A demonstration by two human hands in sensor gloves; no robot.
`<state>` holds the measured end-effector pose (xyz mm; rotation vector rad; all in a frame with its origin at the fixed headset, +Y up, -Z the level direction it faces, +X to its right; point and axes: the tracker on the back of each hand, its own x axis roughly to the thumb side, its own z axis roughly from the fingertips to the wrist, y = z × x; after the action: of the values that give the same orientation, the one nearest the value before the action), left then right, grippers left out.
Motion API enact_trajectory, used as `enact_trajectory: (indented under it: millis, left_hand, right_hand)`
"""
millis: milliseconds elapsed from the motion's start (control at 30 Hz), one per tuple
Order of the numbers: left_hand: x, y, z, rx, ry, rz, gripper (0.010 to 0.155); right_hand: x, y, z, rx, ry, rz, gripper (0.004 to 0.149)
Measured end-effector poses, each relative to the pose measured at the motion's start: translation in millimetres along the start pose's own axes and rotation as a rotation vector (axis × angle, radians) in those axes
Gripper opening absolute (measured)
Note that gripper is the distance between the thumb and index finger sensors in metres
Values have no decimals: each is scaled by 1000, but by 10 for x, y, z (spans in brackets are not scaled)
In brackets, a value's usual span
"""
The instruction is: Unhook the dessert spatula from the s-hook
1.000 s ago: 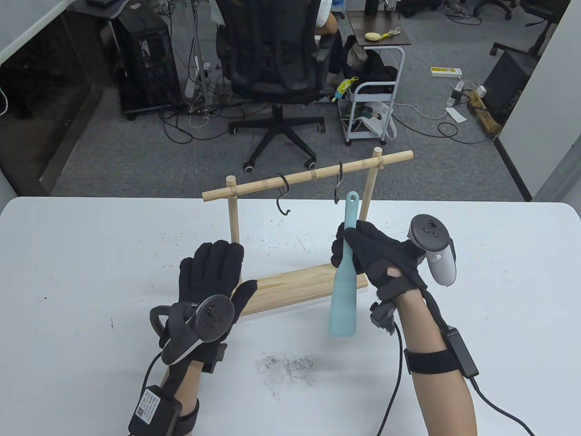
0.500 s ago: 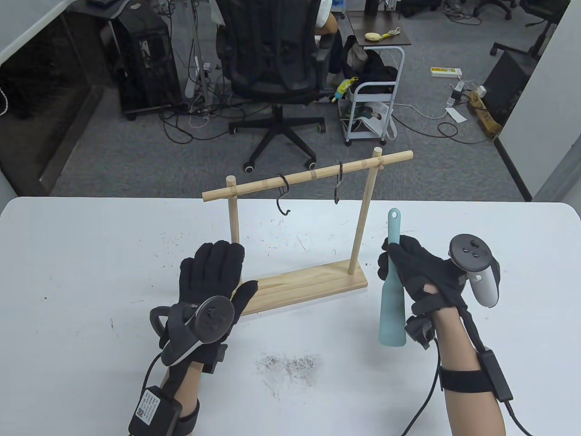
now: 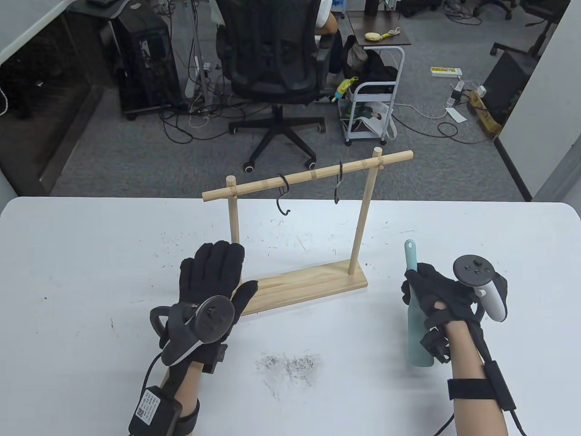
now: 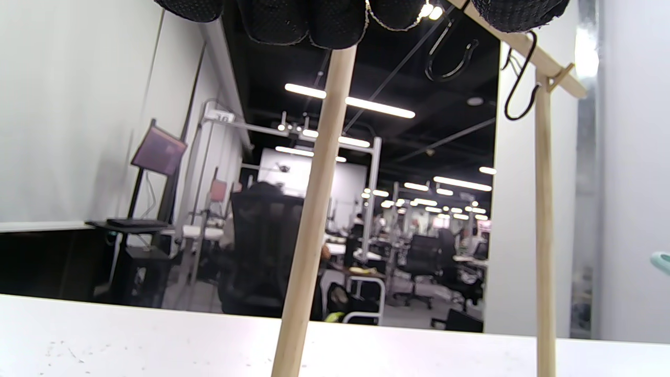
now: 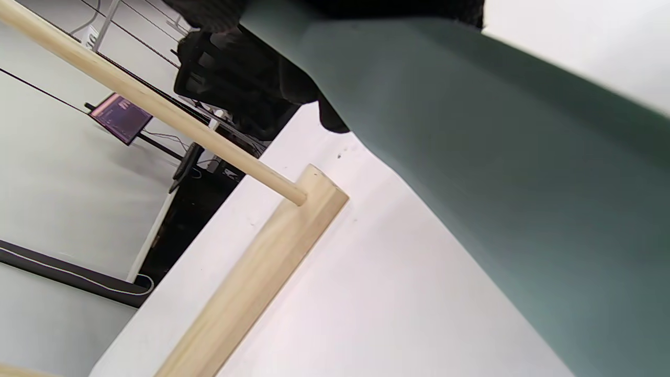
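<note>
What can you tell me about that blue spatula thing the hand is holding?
The dessert spatula is pale teal and looks like smooth plastic or silicone. It has a thin handle with a small hanging hole at the top and a wide flat blade at the bottom. It is off the s-hook now, right of the wooden rack. The right hand grips its middle and holds it nearly upright, handle end up, over the white table.

No legible text or labels
</note>
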<state>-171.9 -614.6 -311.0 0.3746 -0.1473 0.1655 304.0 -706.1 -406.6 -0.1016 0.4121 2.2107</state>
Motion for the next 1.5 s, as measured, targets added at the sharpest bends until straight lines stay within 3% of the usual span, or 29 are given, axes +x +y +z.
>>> enact_trajectory:
  millis: [467,767,933,1500]
  left_hand:
    - [-1,11,-1,5,-1,5,77]
    - [8,11,1,8,-5,7,77]
    - [9,13,2,6,-4,5,77]
    - [5,23,3,9,-3,7,77]
  right_hand:
    - [-194,174,-309,-18,150,93,59]
    - [-171,315,-431,-108,283,295,66]
    - [-118,442,-502,-160,363,506,67]
    - [21,743,-605,-231,454,864,59]
